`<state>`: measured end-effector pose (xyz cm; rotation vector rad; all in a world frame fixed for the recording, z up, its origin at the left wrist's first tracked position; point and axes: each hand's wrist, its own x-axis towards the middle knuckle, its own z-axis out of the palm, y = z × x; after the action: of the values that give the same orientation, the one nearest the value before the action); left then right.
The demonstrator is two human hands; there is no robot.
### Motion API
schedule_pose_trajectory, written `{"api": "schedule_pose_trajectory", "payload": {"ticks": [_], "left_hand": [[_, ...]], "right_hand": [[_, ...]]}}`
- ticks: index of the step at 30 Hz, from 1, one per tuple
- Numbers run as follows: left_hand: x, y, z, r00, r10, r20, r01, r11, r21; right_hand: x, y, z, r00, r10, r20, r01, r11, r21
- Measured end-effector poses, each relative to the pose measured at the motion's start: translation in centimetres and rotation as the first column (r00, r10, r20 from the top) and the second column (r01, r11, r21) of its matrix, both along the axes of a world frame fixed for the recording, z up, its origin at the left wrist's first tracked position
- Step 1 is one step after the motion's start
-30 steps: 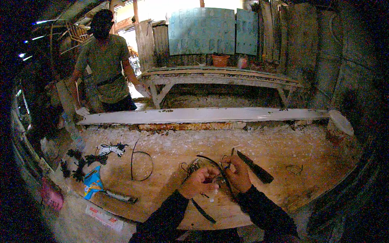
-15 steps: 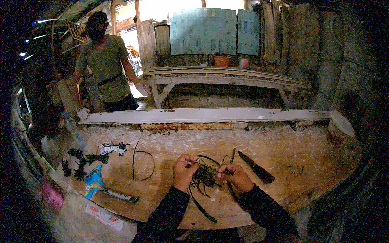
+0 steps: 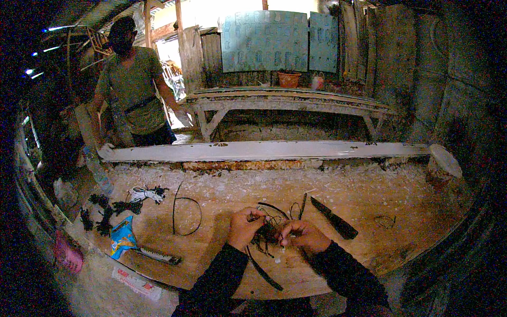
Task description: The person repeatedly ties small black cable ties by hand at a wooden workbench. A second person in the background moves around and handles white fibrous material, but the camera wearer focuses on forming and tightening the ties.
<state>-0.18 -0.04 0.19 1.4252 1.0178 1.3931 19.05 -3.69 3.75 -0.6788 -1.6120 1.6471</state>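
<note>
A tangle of thin dark cords (image 3: 265, 232) hangs between my hands, over the wooden tabletop (image 3: 211, 269). My left hand (image 3: 245, 227) is closed, fingers pinching the tangle's upper left. At its right side, my right hand (image 3: 305, 235) pinches strands of the same cords, fingertips pressed together. Below the tangle lies a flat black strip (image 3: 264, 272), and part of another curved strip (image 3: 274, 208) shows behind it. A dark knife (image 3: 335, 217) rests to the right of my right hand. Left of my hands, a looped dark strip (image 3: 199, 216) lies by itself.
Dark cord bundles (image 3: 104, 216), a white-and-black bundle (image 3: 146, 194), a blue packet (image 3: 123, 238) and a long dark tool (image 3: 157, 257) lie left. A white board (image 3: 264, 150) spans the far edge; a lidded bucket (image 3: 444, 164) stands right. Another person (image 3: 134, 90) stands far left.
My right hand has moved slightly left, closer to my left hand, and the tangle looks more bunched between them. The other person has shifted a little left.
</note>
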Motion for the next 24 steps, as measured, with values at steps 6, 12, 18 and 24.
{"api": "schedule_pose_trajectory", "payload": {"ticks": [6, 12, 18, 24], "left_hand": [[0.2, -0.4, 0.2, 0.967, -0.195, -0.166, 0.195, 0.981, -0.018], [0.8, -1.2, 0.2, 0.846, -0.506, -0.167, 0.498, 0.863, -0.091], [1.0, -1.9, 0.5, 0.661, -0.737, -0.138, 0.716, 0.675, -0.179], [0.7, -1.7, 0.8, 0.795, -0.607, -0.011, 0.599, 0.787, -0.151]], "right_hand": [[0.4, 0.7, -0.9, 0.970, -0.223, -0.097, 0.216, 0.973, -0.081], [0.0, 1.4, -1.4, 0.839, -0.533, -0.108, 0.542, 0.802, 0.252], [-0.7, 0.9, -0.6, 0.697, -0.717, -0.010, 0.594, 0.569, 0.569], [-0.8, 0.7, -0.2, 0.673, -0.739, 0.025, 0.563, 0.534, 0.631]]}}
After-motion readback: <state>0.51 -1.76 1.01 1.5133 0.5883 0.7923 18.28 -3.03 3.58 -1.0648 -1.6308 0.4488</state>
